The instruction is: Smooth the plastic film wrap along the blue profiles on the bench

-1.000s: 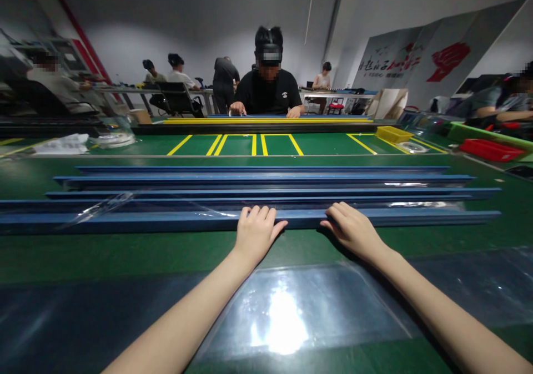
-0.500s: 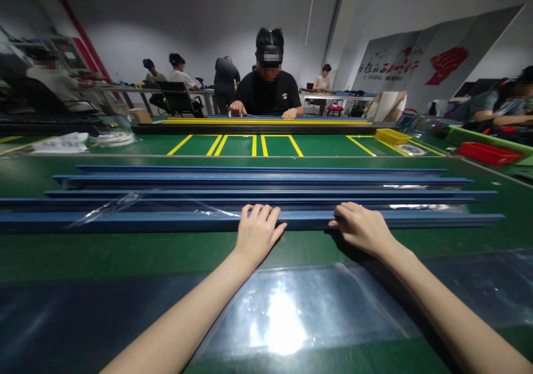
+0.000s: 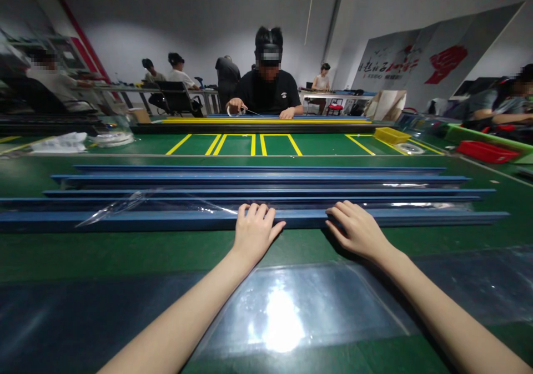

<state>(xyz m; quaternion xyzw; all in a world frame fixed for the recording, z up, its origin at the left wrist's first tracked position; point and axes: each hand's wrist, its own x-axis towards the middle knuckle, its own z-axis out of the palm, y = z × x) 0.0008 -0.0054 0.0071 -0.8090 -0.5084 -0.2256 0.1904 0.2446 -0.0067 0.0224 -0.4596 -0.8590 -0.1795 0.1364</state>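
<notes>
My left hand (image 3: 254, 231) is hooked over the nearest long blue rail (image 3: 305, 220), fingers over its top edge and thumb along the near side. To the right of it, my right hand (image 3: 355, 228) grips the same rail, with the fingers on top and the thumb in front. The fingertips of both hands are partly hidden behind the edge. Crinkled clear film (image 3: 135, 199) lies over the rail on the left. Several more blue rails (image 3: 258, 169) lie parallel just beyond.
A wide clear plastic sheet (image 3: 325, 299) lies on the green table (image 3: 125, 254) under my forearms. Across the table a co-worker (image 3: 266, 88) handles yellow and black rails (image 3: 266, 121). A yellow bin (image 3: 391, 135) and a red bin (image 3: 487, 151) stand to the right.
The nearest rail and its film have shifted slightly to the right. My right hand's fingers have uncurled somewhat and lie further over the rail. My left hand stays almost in place.
</notes>
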